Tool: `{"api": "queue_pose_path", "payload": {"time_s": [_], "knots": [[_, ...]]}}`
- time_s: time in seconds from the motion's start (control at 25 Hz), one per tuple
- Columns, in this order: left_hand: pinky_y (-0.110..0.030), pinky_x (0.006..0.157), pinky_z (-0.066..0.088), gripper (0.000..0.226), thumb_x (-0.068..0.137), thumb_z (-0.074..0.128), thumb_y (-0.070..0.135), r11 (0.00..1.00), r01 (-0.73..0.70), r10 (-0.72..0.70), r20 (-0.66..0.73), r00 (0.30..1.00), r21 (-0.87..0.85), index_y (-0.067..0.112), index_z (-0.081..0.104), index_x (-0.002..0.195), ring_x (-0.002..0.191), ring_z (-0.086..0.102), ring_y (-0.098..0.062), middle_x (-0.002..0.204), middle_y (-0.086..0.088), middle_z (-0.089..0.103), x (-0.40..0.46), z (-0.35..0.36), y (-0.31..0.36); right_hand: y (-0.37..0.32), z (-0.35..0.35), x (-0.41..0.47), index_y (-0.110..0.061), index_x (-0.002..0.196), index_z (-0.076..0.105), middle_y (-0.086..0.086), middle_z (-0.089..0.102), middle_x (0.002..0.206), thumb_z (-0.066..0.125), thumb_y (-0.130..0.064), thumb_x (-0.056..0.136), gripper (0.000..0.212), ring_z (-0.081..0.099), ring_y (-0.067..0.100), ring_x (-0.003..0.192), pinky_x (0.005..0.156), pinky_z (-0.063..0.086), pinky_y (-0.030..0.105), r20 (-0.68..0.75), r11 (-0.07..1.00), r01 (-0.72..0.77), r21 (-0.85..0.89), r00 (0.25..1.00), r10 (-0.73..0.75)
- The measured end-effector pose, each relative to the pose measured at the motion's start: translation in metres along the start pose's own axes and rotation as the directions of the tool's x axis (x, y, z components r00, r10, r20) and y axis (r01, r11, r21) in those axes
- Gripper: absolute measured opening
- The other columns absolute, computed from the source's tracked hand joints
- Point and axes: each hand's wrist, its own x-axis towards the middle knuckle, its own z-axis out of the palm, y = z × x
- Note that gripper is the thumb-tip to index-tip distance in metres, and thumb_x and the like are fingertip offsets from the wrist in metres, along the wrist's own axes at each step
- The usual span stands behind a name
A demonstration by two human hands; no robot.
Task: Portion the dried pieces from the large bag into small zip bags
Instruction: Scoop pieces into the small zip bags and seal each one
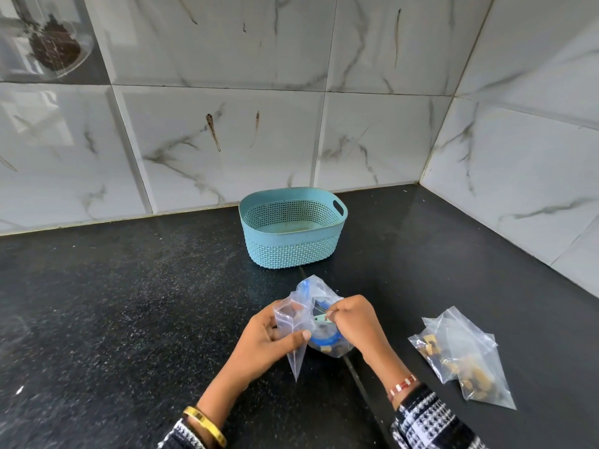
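On the black counter my left hand (269, 338) grips a small clear zip bag (291, 322), its lower corner hanging down below my thumb. A few brown pieces show near the bag's top. Just behind it lies the large bag (319, 296), clear plastic with blue print, with brown and dark dried pieces at its bottom. My right hand (353, 322) has its fingers curled at the large bag's opening, pinching something small there. What it pinches is too small to tell.
Two small zip bags (460, 358) holding tan and dark pieces lie on the counter to the right. An empty teal perforated basket (291, 251) stands behind the hands near the tiled wall. A tiled side wall closes the right.
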Motion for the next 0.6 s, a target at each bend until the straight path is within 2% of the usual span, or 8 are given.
{"api": "queue_pose_path", "payload": {"time_s": [0.04, 0.16, 0.36, 0.6], "knots": [[-0.019, 0.073, 0.054, 0.037, 0.077, 0.068, -0.002, 1.0, 0.0, 0.0, -0.006, 1.0, -0.004, 0.014, 0.057, 0.108, 0.09, 0.07, -0.013, 0.104, -0.004, 0.07, 0.001, 0.001, 0.001, -0.001, -0.003, 0.001, 0.003, 0.098, 0.067, 0.007, 0.061, 0.079, 0.052, -0.005, 0.088, 0.02, 0.048, 0.007, 0.062, 0.054, 0.04, 0.019, 0.02, 0.993, -0.071, 0.095, 0.997, 0.07], [-0.021, 0.073, 0.055, 0.038, 0.077, 0.069, 0.001, 1.0, -0.001, 0.001, -0.022, 1.0, 0.023, 0.016, 0.057, 0.11, 0.088, 0.071, -0.015, 0.102, -0.003, 0.071, 0.003, 0.0, 0.002, -0.002, -0.015, -0.002, -0.005, 0.096, 0.066, 0.002, 0.047, 0.064, 0.052, -0.006, 0.089, 0.015, 0.04, 0.008, 0.052, 0.037, 0.031, 0.017, 0.053, 0.928, -0.231, 0.292, 0.973, 0.225], [-0.017, 0.066, 0.053, 0.039, 0.075, 0.072, 0.006, 0.994, 0.001, 0.001, -0.022, 1.0, 0.113, 0.018, 0.056, 0.109, 0.068, 0.068, -0.003, 0.095, 0.001, 0.069, 0.0, -0.004, 0.003, 0.003, -0.027, -0.007, -0.007, 0.089, 0.064, 0.004, 0.043, 0.054, 0.053, -0.005, 0.089, 0.011, 0.031, 0.008, 0.042, 0.034, 0.024, 0.017, 0.09, 0.88, -0.258, 0.4, 0.966, 0.242], [-0.012, 0.077, 0.052, 0.052, 0.072, 0.077, 0.013, 0.967, -0.004, 0.014, -0.036, 0.999, 0.254, 0.024, 0.052, 0.117, 0.094, 0.066, 0.003, 0.104, 0.011, 0.068, -0.003, -0.002, 0.007, 0.005, -0.039, -0.013, -0.007, 0.086, 0.064, 0.004, 0.044, 0.053, 0.052, -0.005, 0.09, 0.012, 0.032, 0.009, 0.042, 0.032, 0.024, 0.015, 0.048, 0.869, -0.218, 0.443, 0.974, 0.22]]}}
